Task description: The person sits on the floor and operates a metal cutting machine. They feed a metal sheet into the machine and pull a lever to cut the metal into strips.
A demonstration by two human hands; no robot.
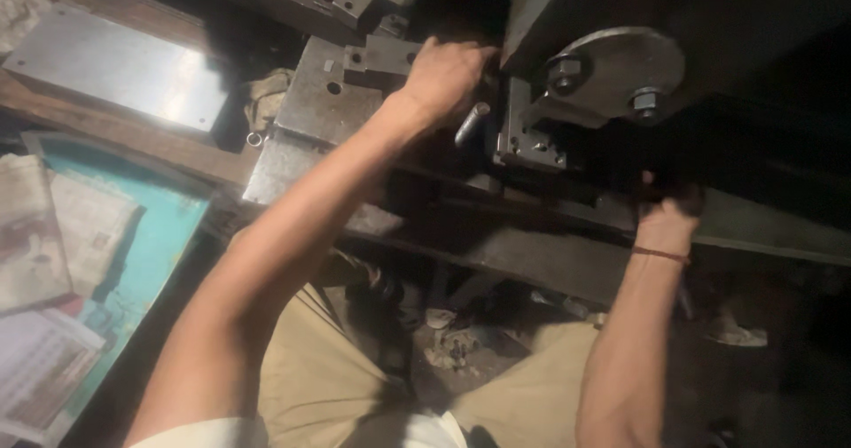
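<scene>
Your left hand (pixel 448 76) reaches into the dark gap of the metal press (pixel 355 102) at twelve o'clock, just above a short steel pin (pixel 472 123). Your right hand (pixel 667 213), at three o'clock, grips under the machine below the round grey disc (pixel 620 69). Papers (pixel 53 235) lie at nine o'clock.

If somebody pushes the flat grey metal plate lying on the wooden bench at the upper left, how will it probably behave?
The metal plate looks thick and solid, so it is probably stiff and heavy for its size. Lying flat on the wooden bench, it would likely slide rather than roll or tip. Its smooth, shiny face may feel slippery.
</scene>
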